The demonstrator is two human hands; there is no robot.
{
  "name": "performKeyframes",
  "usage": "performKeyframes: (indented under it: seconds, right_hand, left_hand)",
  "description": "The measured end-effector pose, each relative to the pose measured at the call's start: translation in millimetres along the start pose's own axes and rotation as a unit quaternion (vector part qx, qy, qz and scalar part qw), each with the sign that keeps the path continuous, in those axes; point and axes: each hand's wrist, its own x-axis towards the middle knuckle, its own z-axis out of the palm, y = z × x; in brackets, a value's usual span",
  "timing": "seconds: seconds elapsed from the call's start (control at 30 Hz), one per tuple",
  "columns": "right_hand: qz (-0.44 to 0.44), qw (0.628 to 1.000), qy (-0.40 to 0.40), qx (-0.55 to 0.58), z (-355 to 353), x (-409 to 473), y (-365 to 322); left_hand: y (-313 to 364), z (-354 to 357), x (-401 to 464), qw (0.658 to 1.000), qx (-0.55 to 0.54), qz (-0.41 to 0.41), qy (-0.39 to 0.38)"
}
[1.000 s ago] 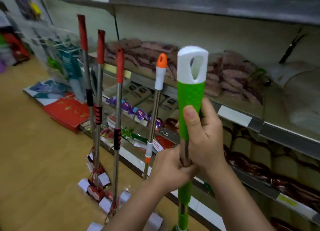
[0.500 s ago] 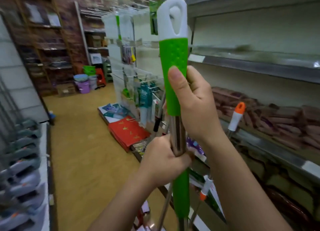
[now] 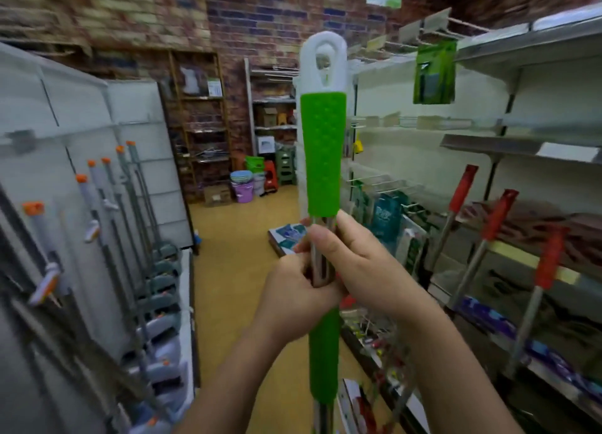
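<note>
Holding a green-gripped steel mop pole with white looped cap (image 3: pixel 322 153) upright, centre of view, both hands on it; changes vs 0.5 s ago:
- swung view further left, now looking straight down the aisle at a red-brown brick wall (image 3: pixel 260 16) far behind the pole;
- slid right hand (image 3: pixel 365 270) down off the pole's upper green grip onto the bare steel just below it; thumb tip at the grip's lower edge, fingers curled round the tube;
- kept left hand (image 3: pixel 293 300) wrapped round the same steel stretch, touching the right hand, just above the pole's lower green sleeve;
- lost the single orange-tipped pole formerly right of the pole;
- picked up three red-handled steel poles (image 3: pixel 550 257) right of the pole, standing against a grey metal shelf rack (image 3: pixel 521 143);
- showing more of the row of grey mops with orange caps (image 3: pixel 91 205) left of the pole, well apart from it.

Containers, all far behind the pole and left of its grip:
- purple plastic bucket (image 3: pixel 243 191) with pale blue round basins (image 3: pixel 241 174) stacked at its mouth; in or on, cannot tell;
- green plastic basket (image 3: pixel 254 163) nearer the pole than the bucket; contents too blurred to read;
- brown cardboard box (image 3: pixel 217 195) further left of the pole than the bucket; open or closed, cannot tell.
</note>
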Motion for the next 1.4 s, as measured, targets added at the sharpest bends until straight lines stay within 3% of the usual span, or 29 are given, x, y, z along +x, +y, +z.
performKeyframes:
  seconds: [0.33,0.53,0.83,1.17,1.4]
  right_hand:
    - [0.014,0.999,-0.024,0.02,77.2,146.1,87.1]
    - [0.018,0.999,0.001,0.034,92.9,258.9,164.5]
    - [0.07,0.997,-0.003,0.03,105.8,434.2,271.1]
    - [0.115,0.991,0.066,0.011,130.6,633.6,409.2]
    - [0.149,0.98,0.133,0.015,106.6,778.1,493.5]
  left_hand:
    - [-106.0,-98.7,94.2,0.991,0.033,-0.109,0.065]
    - [-187.0,-132.1,192.0,0.989,0.059,-0.11,0.085]
    - [-311.9,-160.4,349.9,0.973,0.121,-0.174,0.093]
    - [-483.3,-185.7,528.3,0.966,0.073,-0.229,0.096]
    - [-572.0,-194.0,676.0,0.965,-0.042,-0.253,0.058]
